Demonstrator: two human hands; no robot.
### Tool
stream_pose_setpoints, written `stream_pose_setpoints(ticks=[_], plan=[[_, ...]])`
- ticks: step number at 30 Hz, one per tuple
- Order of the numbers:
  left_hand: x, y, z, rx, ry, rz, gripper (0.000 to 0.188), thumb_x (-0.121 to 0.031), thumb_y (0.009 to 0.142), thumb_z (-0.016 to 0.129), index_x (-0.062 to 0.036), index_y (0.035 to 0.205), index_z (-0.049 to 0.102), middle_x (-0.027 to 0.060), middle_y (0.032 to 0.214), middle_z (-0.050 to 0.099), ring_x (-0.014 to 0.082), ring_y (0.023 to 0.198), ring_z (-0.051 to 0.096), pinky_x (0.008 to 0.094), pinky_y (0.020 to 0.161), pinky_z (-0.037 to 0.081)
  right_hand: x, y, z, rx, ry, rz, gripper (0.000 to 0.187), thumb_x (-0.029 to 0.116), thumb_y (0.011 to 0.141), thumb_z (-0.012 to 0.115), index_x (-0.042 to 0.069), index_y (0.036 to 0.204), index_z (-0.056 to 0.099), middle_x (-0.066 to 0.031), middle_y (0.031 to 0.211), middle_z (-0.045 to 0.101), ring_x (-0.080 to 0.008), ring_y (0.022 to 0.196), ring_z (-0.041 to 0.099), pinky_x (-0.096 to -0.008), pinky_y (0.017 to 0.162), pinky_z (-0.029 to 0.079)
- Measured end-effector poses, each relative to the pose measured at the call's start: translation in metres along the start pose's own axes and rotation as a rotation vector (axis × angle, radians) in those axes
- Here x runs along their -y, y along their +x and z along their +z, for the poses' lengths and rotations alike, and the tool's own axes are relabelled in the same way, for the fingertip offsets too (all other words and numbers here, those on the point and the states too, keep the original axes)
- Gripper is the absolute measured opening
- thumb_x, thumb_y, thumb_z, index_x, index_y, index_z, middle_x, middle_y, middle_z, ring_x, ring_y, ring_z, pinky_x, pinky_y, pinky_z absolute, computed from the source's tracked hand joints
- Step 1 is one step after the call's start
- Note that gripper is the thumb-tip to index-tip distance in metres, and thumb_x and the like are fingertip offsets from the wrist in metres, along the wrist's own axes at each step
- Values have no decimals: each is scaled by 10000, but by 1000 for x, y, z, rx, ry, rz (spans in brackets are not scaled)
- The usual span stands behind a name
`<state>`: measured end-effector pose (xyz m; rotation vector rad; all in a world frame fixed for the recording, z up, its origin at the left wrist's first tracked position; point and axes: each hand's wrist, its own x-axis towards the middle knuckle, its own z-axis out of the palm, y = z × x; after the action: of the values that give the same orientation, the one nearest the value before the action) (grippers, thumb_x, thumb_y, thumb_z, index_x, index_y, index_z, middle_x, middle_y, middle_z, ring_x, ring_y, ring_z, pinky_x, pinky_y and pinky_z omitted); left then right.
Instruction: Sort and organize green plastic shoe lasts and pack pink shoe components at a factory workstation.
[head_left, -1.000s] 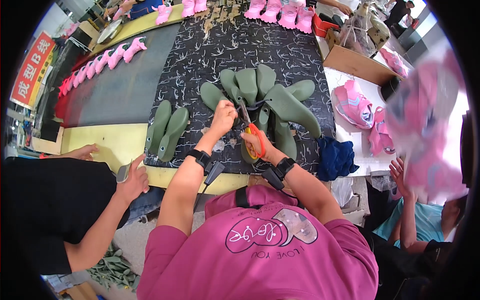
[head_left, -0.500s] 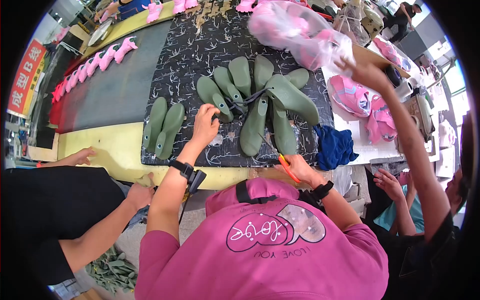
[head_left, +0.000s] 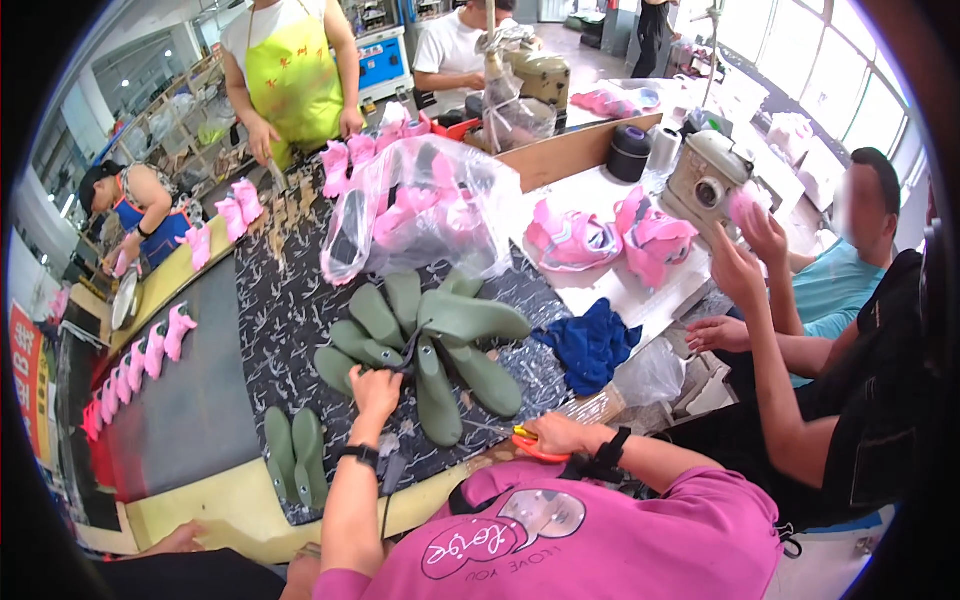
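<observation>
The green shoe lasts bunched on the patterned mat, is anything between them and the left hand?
Nothing visible. The left hand already rests on the near edge of the bunch of green shoe lasts, at the dark cord that ties them. The right hand holds orange-handled scissors just beside the bunch.

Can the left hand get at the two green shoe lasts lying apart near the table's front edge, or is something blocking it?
Probably yes: the left hand rests on the green bunch, and only bare patterned mat lies between it and the pair of lasts.
</observation>
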<state>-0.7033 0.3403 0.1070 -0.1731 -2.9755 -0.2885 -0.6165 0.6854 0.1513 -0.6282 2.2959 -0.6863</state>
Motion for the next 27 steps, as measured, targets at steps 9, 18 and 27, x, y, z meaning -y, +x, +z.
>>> stream_pose_setpoints(ticks=[9, 18, 27], plan=[[-7, 15, -34, -218, -875, -275, 469, -289, 980, 408, 11, 660, 573, 82, 680, 605, 150, 719, 562, 314, 714, 429, -35, -26, -2, -325, 286, 251, 397, 374, 816, 591, -17, 883, 603, -262, 811, 630, -403, 817, 630, -450, 708, 481], [-29, 28, -147, -262, -1236, -199, 451, -302, 984, 419, 3, 684, 562, 76, 723, 592, 109, 660, 482, 248, 644, 399, -77, 2, 11, -419, 425, 455, 454, 371, 806, 559, -69, 918, 595, -296, 835, 628, -429, 841, 622, -460, 737, 480], [-34, 35, -136, -288, -1758, -310, 503, -317, 978, 443, -55, 550, 418, 91, 674, 523, 137, 502, 423, 285, 472, 381, -38, 34, -39, -534, -184, 187, 370, 265, 795, 620, -41, 1000, 582, -241, 915, 627, -418, 856, 616, -456, 747, 507]])
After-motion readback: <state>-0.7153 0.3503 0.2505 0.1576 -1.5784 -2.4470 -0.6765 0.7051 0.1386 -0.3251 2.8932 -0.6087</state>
